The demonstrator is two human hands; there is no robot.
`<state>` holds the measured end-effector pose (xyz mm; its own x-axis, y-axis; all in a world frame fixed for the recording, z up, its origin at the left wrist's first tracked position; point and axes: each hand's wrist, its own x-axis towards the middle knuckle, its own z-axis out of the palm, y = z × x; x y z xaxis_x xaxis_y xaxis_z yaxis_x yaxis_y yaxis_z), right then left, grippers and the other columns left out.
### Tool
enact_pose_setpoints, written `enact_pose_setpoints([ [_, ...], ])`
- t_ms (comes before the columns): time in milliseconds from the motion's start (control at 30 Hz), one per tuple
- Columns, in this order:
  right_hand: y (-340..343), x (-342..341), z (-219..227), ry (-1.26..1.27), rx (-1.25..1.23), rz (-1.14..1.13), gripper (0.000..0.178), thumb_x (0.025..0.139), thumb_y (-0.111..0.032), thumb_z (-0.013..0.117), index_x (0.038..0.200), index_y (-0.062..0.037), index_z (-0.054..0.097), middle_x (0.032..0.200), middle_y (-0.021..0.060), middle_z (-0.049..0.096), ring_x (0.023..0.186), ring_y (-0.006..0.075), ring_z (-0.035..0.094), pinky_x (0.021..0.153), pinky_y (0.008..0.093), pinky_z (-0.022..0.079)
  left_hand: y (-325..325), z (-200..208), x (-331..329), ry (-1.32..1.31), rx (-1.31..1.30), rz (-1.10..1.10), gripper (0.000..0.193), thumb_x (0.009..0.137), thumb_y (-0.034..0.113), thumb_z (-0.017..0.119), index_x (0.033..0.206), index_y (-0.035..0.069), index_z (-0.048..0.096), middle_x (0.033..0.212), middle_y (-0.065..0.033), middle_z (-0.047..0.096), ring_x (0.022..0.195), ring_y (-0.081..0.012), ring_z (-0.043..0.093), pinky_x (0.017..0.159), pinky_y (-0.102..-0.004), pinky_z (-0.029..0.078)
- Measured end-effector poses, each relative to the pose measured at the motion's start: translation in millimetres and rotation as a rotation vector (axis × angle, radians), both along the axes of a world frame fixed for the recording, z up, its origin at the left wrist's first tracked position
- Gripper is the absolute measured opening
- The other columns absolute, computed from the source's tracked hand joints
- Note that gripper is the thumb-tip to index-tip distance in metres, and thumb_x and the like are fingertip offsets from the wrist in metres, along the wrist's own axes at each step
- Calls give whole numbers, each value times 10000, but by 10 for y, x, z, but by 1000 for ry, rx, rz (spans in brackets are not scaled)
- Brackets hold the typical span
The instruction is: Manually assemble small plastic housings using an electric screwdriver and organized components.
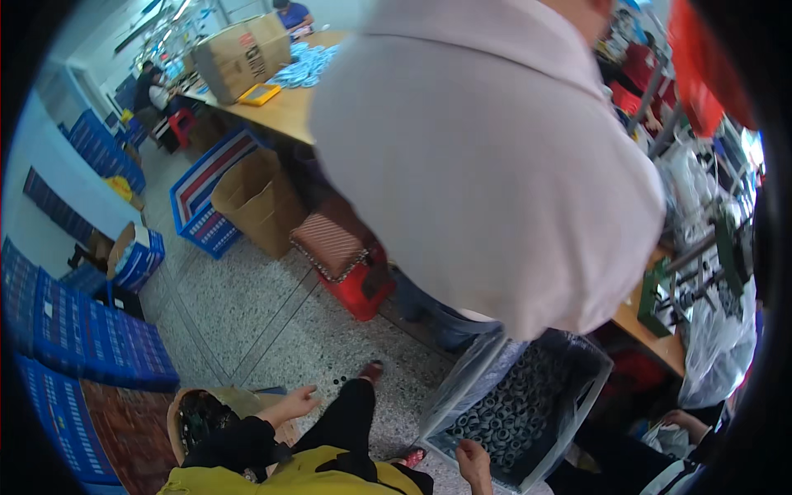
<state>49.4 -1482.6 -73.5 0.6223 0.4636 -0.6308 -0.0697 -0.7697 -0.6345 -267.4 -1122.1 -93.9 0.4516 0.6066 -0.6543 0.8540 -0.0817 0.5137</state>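
My left hand (299, 402) is stretched out above my dark-trousered leg, fingers apart and nothing visible in them. It is nearest a round container (186, 412) holding dark items. My right hand (473, 462) is held low at the near side of a plastic-lined crate (428, 437). Its fingers are curled in, and whatever they may hold is hidden. Many small grey rings (511, 412) fill the crate. A person in a light shirt (495, 165) stands close in front, covering much of the view.
Blue crates (91, 330) are stacked along the left. Ahead are a red stool (359, 289) with a quilted bag (330, 243), an open carton (260, 206) and a blue basket (198, 223). A worktable (289, 120) stands beyond. Another person's hand (685, 422) is at lower right.
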Motion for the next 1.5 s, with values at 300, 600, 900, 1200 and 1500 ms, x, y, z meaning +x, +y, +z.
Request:
enact_pose_setpoints([
  [300, 2993, -577, -383, -59, 22, 255, 346, 843, -264, 635, 1114, -51, 675, 982, 153, 708, 916, 252, 689, 803, 344, 529, 2232, -813, -1205, 8, -192, 244, 520, 859, 314, 632, 1282, 16, 578, 1071, -225, 675, 980, -325, 662, 863, -370, 514],
  [600, 5904, -193, -1644, -350, 141, 92, 640, 816, -293, 660, 1366, -28, 470, 1389, 243, 429, 1269, 403, 445, 1035, 418, 397, 6054, 427, 1714, -739, 772, -221, 327, 866, 84, 614, 1182, 0, 605, 1141, -185, 616, 1088, -346, 578, 936, -404, 466],
  [900, 7502, 768, -2319, 140, -60, -295, 953, 795, -379, 732, 1495, 6, 212, 1507, 250, 299, 1371, 390, 330, 1119, 396, 307, 8853, -166, 3813, -401, 1131, -420, 515, 952, 277, 517, 1402, 45, 422, 1361, -213, 484, 1249, -387, 460, 1054, -453, 355],
  [1200, 8069, 720, -2228, 56, -335, 243, 857, 817, -419, 684, 1481, -82, 258, 1494, 261, 294, 1250, 392, 475, 1027, 423, 410, 9063, -291, 3807, -412, 1130, -487, 476, 993, 273, 468, 1395, 19, 445, 1391, -216, 481, 1295, -407, 419, 1080, -490, 309],
  [1500, 8321, 994, -1292, 17, -244, 285, 590, 872, -523, 583, 1036, 34, 686, 1073, 240, 667, 1035, 384, 629, 914, 447, 477, 9031, -236, 3679, -612, 1050, -514, 505, 997, 272, 437, 1421, 1, 393, 1431, -190, 452, 1336, -402, 381, 1102, -506, 264],
])
